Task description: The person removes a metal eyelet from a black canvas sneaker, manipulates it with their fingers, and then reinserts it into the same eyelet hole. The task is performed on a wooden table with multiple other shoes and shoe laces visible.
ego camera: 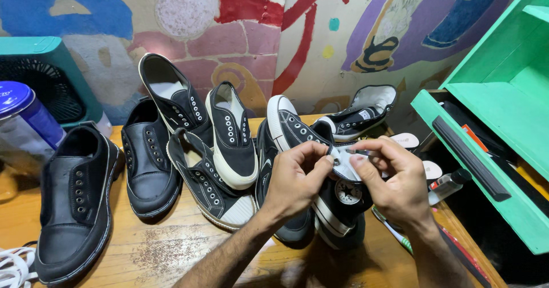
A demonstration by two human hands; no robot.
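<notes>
My left hand point(294, 176) and my right hand point(394, 179) meet over a black high-top canvas sneaker point(340, 208) with a white sole. Both pinch its upper edge near the metal eyelets point(337, 161). The sneaker stands on the wooden table point(148, 254) among other laceless shoes. Another black and white sneaker point(289, 125) leans just behind my left hand. No lace is visible in my fingers.
Black leather shoes point(74, 202) point(146, 162) lie left, canvas sneakers point(229, 136) point(209, 188) point(171, 94) in the middle, one more point(360, 114) at the back. A blue-lidded jar point(23, 122), a teal fan point(51, 76), white laces point(14, 268), a green shelf unit point(492, 116), a toothbrush point(394, 234).
</notes>
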